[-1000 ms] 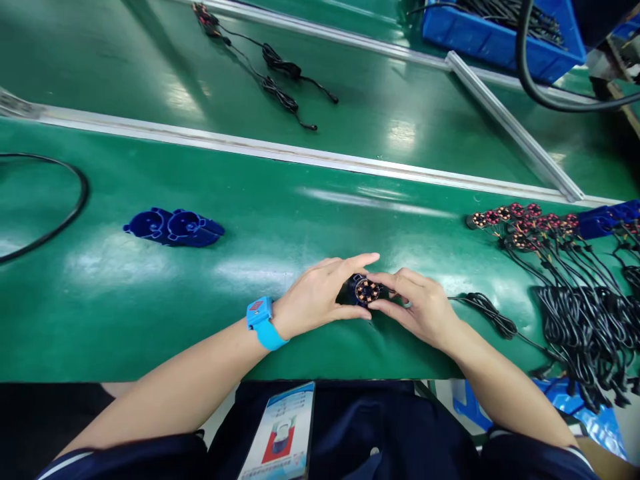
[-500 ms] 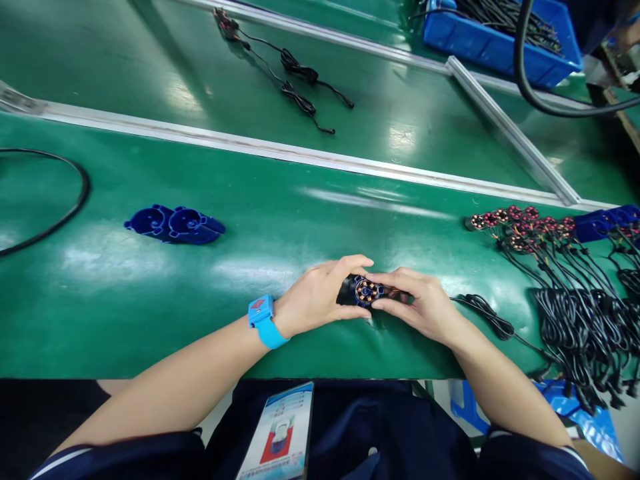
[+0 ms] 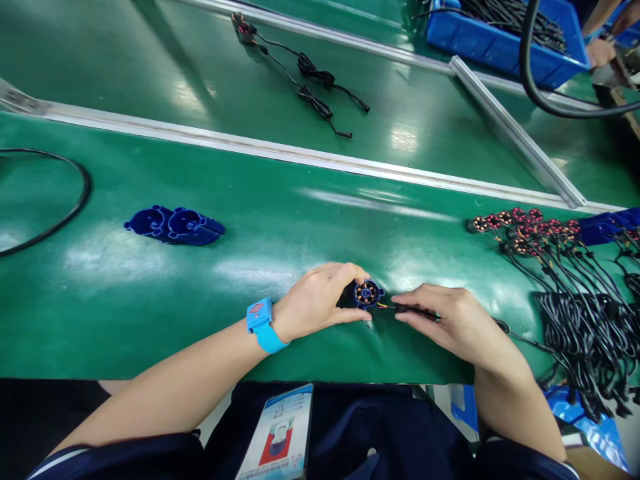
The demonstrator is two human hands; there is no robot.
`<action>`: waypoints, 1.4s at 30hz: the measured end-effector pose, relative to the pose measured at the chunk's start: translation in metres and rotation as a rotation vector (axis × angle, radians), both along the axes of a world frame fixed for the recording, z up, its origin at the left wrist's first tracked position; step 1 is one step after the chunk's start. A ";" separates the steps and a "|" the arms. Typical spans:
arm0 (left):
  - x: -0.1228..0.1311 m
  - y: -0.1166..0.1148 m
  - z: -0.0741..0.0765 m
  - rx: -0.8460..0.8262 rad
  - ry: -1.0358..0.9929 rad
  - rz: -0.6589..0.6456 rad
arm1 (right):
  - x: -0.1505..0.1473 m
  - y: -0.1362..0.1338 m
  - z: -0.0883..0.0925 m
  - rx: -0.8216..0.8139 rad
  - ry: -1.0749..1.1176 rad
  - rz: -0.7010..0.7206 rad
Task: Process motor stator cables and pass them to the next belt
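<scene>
Between thumb and fingers, my left hand (image 3: pixel 320 300) grips a dark blue plastic housing (image 3: pixel 381 293). Inside the housing's round opening sits a motor stator (image 3: pixel 367 293) with copper windings. My right hand (image 3: pixel 450 320) pinches a black cable (image 3: pixel 417 310) just right of the housing. Thin coloured wires (image 3: pixel 384 307) run from the cable's end into the housing's lower right rim. Behind the right hand, the cable leads on toward the heap of cables. Two empty blue housings (image 3: pixel 175 225) lie side by side at the left, away from both hands.
At the right lie several wound stators (image 3: pixel 530 223), bundled black cables (image 3: pixel 575 327) and blue housings (image 3: pixel 603 227). Metal rails (image 3: pixel 280 150) cross the bench. Beyond them are two cabled stators (image 3: pixel 245 30) and a blue bin (image 3: pixel 480 40) of cables. A co-worker's hand (image 3: pixel 600 53) shows top right.
My right hand has moved right from the housing's edge and now pinches the cable, baring the coloured wires. My left hand stays on the housing. The cabled parts beyond the rail have shifted right.
</scene>
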State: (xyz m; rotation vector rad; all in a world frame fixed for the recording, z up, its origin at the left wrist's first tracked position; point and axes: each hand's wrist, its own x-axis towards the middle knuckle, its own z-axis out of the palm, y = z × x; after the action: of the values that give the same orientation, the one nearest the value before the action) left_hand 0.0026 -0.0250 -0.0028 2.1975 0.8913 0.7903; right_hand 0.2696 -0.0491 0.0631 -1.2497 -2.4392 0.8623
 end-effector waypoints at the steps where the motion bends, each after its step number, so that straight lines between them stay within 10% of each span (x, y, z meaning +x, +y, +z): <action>1: 0.000 0.000 0.000 0.006 0.001 0.002 | 0.002 0.001 0.000 0.014 -0.024 -0.017; 11: -0.001 0.000 0.005 0.297 0.058 0.016 | -0.010 0.004 -0.013 0.205 0.075 -0.143; 24: 0.001 0.000 0.004 0.151 0.136 -0.149 | -0.016 0.008 -0.025 0.202 0.124 -0.191; 32: 0.004 0.000 0.001 0.375 0.281 0.073 | -0.025 0.002 -0.030 0.190 0.132 -0.175; 42: 0.009 0.005 0.009 0.447 0.367 0.184 | -0.053 -0.004 -0.048 0.601 0.129 -0.115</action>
State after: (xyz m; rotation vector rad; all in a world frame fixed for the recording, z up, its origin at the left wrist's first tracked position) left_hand 0.0121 -0.0196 0.0058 2.7426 1.2017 0.7364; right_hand 0.2161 -0.0528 0.0150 -1.0467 -2.2434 0.1419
